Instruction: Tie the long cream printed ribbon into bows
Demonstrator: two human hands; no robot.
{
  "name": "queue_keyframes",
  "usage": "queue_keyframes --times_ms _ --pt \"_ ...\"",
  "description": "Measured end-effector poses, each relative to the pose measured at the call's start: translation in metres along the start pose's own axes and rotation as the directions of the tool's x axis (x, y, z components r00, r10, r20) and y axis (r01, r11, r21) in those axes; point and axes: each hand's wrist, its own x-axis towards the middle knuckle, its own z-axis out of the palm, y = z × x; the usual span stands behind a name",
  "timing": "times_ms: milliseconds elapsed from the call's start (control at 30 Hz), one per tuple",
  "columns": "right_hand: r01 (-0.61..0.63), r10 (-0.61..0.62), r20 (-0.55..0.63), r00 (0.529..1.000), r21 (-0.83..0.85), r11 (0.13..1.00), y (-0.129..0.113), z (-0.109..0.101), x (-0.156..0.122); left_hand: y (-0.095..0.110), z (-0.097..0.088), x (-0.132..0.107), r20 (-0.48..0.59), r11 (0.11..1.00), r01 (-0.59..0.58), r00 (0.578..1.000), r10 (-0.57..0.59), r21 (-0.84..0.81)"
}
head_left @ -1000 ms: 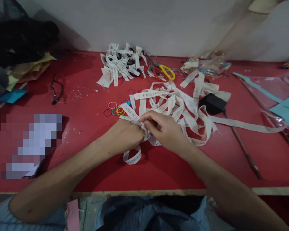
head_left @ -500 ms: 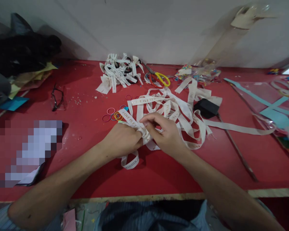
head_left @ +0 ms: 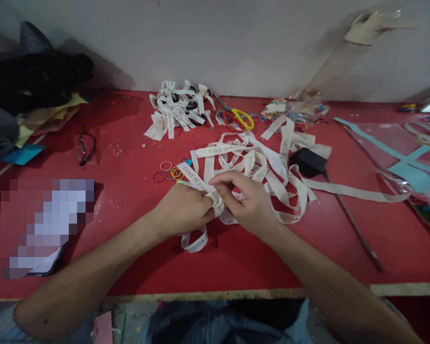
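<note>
Close together over the red table, both hands work on a white printed ribbon. My left hand is closed round its gathered folds, and one end with lettering sticks up past the knuckles. A loop of the ribbon hangs below that hand. My right hand pinches the gathered part with thumb and forefinger from the right side; the fingertips partly hide the folds. Behind the hands lies a loose heap of the same ribbon. Small coloured elastic bands lie just beyond my left hand.
Scissors with red and yellow handles lie near the wall, beside a pile of tied ribbon pieces. Eyeglasses and a phone are at the left. A thin rod with a black block lies at the right.
Both hands keep nearly the same hold on the ribbon. The whole view has shifted very slightly; nothing on the table has visibly moved.
</note>
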Motion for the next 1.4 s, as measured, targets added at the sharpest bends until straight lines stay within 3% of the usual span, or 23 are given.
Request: queue_keyframes --times_ms 100,300,567,833,1400 --pt "0.020 -0.020 -0.012 1.000 -0.019 1.000 0.0004 0.0005 -0.0005 0.0000 -0.0016 0.0007 0.029 1.000 0.015 0.999 -0.015 -0.008" --pt "0.028 -0.028 -0.018 0.999 -0.039 0.999 0.0000 0.0011 -0.0014 0.0010 -0.0062 0.0021 0.185 0.997 0.079 0.980 -0.073 -0.025" --pt "0.033 -0.033 -0.006 0.999 -0.033 0.999 0.0001 0.0015 -0.0016 -0.0005 -0.0009 0.0000 0.113 0.995 0.095 0.989 -0.091 -0.033" --pt "0.045 -0.045 -0.002 0.999 -0.042 0.998 0.0003 0.0015 -0.0016 0.0006 -0.0044 0.0006 0.158 0.994 0.104 0.983 -0.096 -0.044" --pt "0.048 -0.047 0.022 0.999 -0.059 0.997 -0.0003 0.0013 -0.0025 0.0002 -0.0023 0.0003 0.116 0.996 0.075 0.991 -0.069 -0.046"
